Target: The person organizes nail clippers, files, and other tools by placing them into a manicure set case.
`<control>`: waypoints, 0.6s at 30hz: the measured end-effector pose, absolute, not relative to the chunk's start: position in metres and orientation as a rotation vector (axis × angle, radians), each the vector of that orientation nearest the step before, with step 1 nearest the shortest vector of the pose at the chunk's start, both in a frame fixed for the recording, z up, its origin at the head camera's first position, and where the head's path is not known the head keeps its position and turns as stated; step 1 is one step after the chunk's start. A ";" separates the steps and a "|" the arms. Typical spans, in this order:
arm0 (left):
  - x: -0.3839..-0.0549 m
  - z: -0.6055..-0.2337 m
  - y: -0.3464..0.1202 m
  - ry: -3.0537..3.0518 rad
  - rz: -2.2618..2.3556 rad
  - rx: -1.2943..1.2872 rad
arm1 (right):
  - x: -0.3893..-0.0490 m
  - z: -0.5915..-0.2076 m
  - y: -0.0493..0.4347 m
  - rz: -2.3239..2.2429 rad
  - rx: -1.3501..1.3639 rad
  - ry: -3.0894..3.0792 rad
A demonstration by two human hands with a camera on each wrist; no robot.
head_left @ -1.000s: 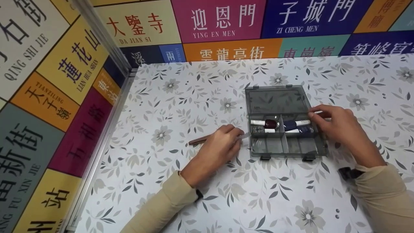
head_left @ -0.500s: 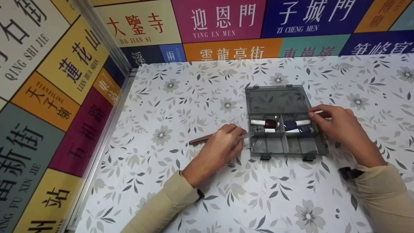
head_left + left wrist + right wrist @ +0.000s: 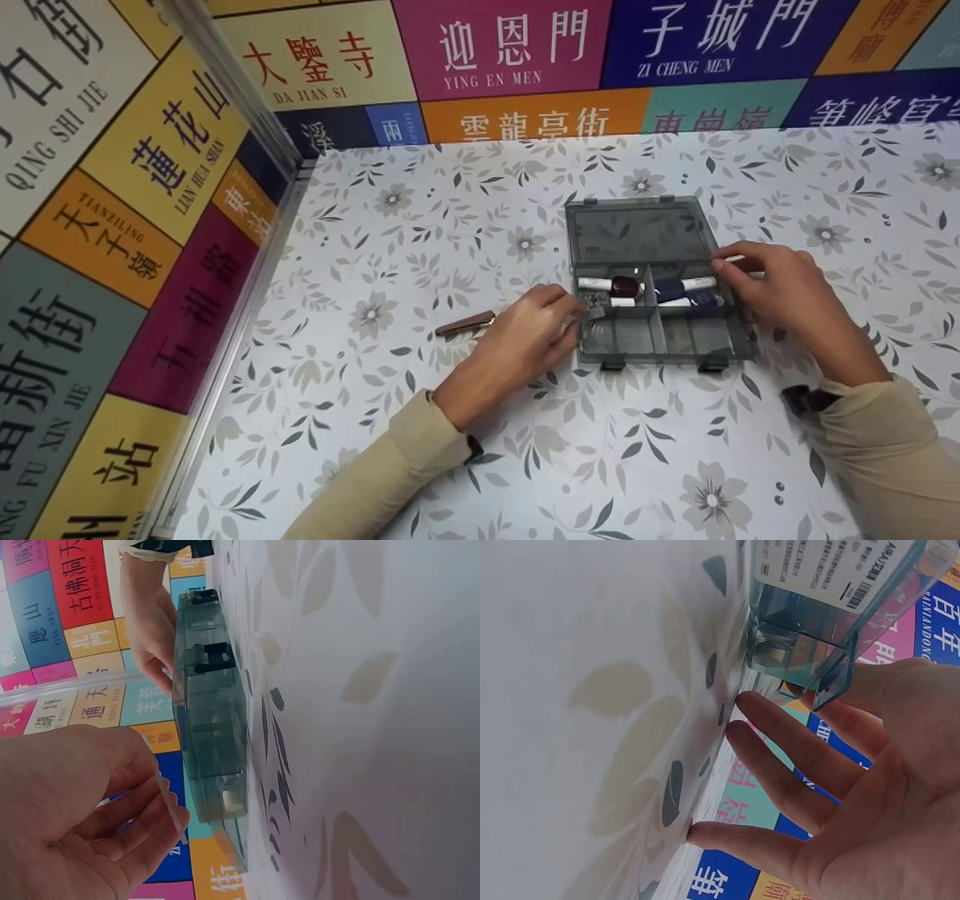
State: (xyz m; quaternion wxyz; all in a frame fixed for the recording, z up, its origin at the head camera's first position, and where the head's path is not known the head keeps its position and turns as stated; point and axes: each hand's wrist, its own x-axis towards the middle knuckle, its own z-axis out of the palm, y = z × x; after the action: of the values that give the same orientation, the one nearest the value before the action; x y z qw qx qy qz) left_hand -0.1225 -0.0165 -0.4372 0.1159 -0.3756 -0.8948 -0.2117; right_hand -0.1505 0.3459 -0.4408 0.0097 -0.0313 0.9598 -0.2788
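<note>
A smoky clear compartment box (image 3: pixel 619 337) lies on the table with its lid (image 3: pixel 641 232) folded back. In its back compartments are nail polish bottles, a dark red one (image 3: pixel 625 287) and dark blue ones (image 3: pixel 670 290). My left hand (image 3: pixel 529 330), at the box's left wall, pinches a thin clear plastic strip (image 3: pixel 171 810) whose far end overlaps the box in the head view. My right hand (image 3: pixel 787 296) holds the box's right edge near the hinge between thumb and index finger. Its other fingers (image 3: pixel 776 776) reach down to the tabletop. The front compartments hold no bottles.
Left of the box lies a slim brown tool with a metal end (image 3: pixel 465 324), partly behind my left hand. The table (image 3: pixel 450 225) has a leaf-and-flower cover. Colourful sign-printed walls (image 3: pixel 517 45) border its back and left side.
My left hand has moved slightly right, bringing the clear strip over the box's left wall. More of the brown tool shows now. The right hand keeps its hold on the box.
</note>
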 end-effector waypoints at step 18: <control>-0.126 -0.436 0.005 -2.617 -0.620 -1.157 | -0.151 -0.441 0.346 -0.871 -0.108 3.007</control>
State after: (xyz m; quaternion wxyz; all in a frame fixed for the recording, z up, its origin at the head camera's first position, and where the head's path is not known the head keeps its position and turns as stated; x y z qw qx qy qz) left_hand -0.1262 0.0046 -0.4358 0.1069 -0.3931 -0.8887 -0.2104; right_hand -0.1513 0.3456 -0.4409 0.0048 -0.0345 0.9599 -0.2781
